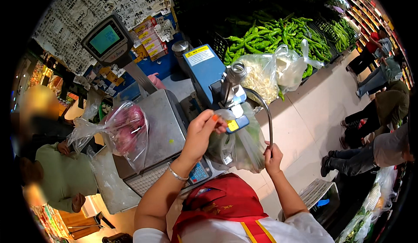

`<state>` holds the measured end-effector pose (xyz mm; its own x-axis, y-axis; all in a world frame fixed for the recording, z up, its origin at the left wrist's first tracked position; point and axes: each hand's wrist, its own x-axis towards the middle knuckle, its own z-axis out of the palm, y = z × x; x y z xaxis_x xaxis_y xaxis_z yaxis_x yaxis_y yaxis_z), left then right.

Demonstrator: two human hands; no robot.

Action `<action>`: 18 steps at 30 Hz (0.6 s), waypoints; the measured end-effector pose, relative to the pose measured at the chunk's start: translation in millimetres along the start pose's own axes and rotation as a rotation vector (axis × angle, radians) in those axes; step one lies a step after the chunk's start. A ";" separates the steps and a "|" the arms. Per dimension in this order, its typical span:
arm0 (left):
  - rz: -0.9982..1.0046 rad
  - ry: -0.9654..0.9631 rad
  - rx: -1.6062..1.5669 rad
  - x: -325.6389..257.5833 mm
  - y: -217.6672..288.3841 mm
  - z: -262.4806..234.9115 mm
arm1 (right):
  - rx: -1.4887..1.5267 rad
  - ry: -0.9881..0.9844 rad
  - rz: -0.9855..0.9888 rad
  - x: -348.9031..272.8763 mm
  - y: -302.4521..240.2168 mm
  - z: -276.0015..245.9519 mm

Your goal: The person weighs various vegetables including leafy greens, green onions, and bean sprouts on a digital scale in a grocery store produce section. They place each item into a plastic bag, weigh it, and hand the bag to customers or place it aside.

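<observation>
My left hand point(203, 129) is closed, fingers bunched at the gathered top of a clear plastic bag point(249, 143) with green produce inside. The bag hangs beside the head of a blue bag-sealing machine point(204, 74). Just right of my left fingertips is a small blue and yellow part point(237, 124) of that machine. Farther right, my right hand point(273, 158) grips the lower end of the machine's curved metal lever point(267, 116). Left of the machine is a weighing scale point(163, 125), with a bag of reddish-purple produce point(126, 129) on its plate.
The scale's display point(106, 40) rises on a post at the upper left. Green peppers point(283, 32) fill a black crate behind the machine, with bagged bean sprouts point(257, 73) at its front. A person in pale green point(65, 173) stands at left; other shoppers point(365, 145) are at right.
</observation>
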<state>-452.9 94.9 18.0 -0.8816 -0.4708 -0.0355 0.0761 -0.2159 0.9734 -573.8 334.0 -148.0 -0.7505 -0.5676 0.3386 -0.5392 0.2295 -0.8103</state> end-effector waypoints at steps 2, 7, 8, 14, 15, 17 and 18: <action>0.073 -0.013 0.208 11.5 6.7 11.0 | -0.018 0.001 -0.001 15.3 -18.6 -8.9; 0.254 -0.114 0.685 42.6 -8.2 34.5 | 0.415 -0.096 -0.031 118.9 -135.9 -39.7; 0.423 -0.085 0.725 51.7 -9.1 39.4 | 0.661 -0.142 -0.015 136.6 -148.5 -37.9; 0.643 -0.245 0.582 20.4 -13.1 93.3 | 0.281 -0.186 0.101 126.7 35.3 -35.3; 0.624 -0.294 0.502 -2.3 -7.8 95.2 | 0.283 -0.293 0.250 107.6 48.7 -38.9; 0.649 -0.362 0.384 -42.1 -6.5 100.6 | 0.243 -0.494 0.554 55.9 73.8 -44.4; 0.695 -0.385 0.350 -56.4 -7.5 100.6 | 0.203 -0.548 0.783 19.0 98.8 -51.7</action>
<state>-450.6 209.1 35.4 -0.7893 -0.0621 0.6108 0.5643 0.3188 0.7616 -661.1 386.8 -196.9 -0.5590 -0.6134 -0.5578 0.1504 0.5866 -0.7958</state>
